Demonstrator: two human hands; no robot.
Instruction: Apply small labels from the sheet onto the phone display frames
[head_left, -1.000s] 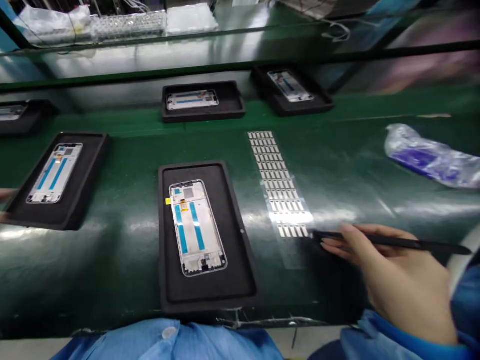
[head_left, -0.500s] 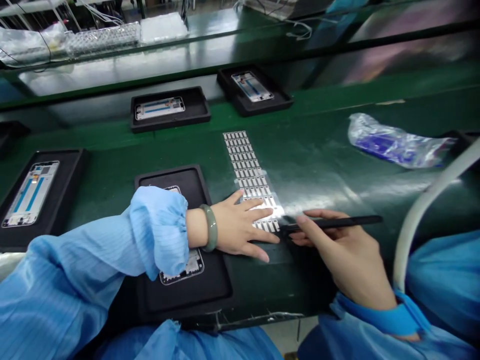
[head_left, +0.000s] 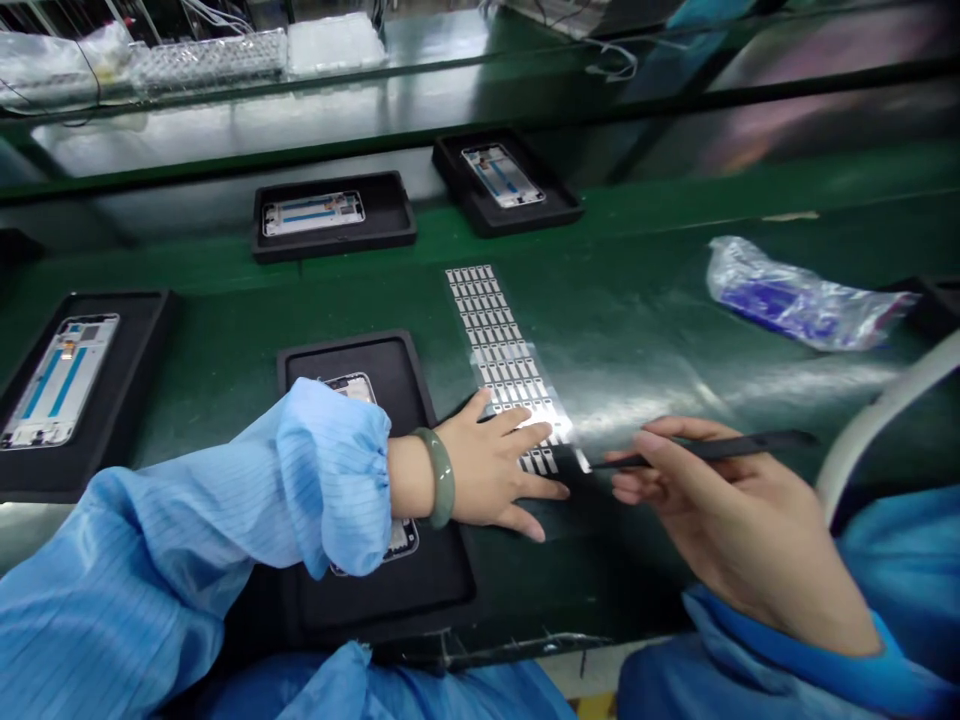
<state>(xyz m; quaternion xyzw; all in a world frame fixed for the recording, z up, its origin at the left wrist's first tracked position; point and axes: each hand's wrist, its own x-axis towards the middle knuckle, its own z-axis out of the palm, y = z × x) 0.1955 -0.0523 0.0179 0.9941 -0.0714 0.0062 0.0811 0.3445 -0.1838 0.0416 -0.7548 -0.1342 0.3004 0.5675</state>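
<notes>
My left hand (head_left: 501,465) lies flat with spread fingers over the near end of a sheet of small stickers (head_left: 495,325) on the green bench. In a pinch grip, my right hand (head_left: 720,500) holds black tweezers (head_left: 739,445) pointing left. At the tweezer tips is a small whitish sticker piece (head_left: 583,461), just beside the sheet's near right edge. Beneath my left forearm sits a black tray (head_left: 375,605) with a phone frame (head_left: 354,385) in it, partly covered by my sleeve.
Another black tray (head_left: 142,400) with a phone frame stands at the left. Two more trays, a left one (head_left: 390,215) and a right one (head_left: 559,210), sit farther back. A clear bag with purple contents (head_left: 795,300) lies at the right, near a pale curved tube (head_left: 892,410).
My right hand and the tweezers have moved right, and a sticker piece now shows at the tips, away from the sheet. My left hand stays spread on the sheet.
</notes>
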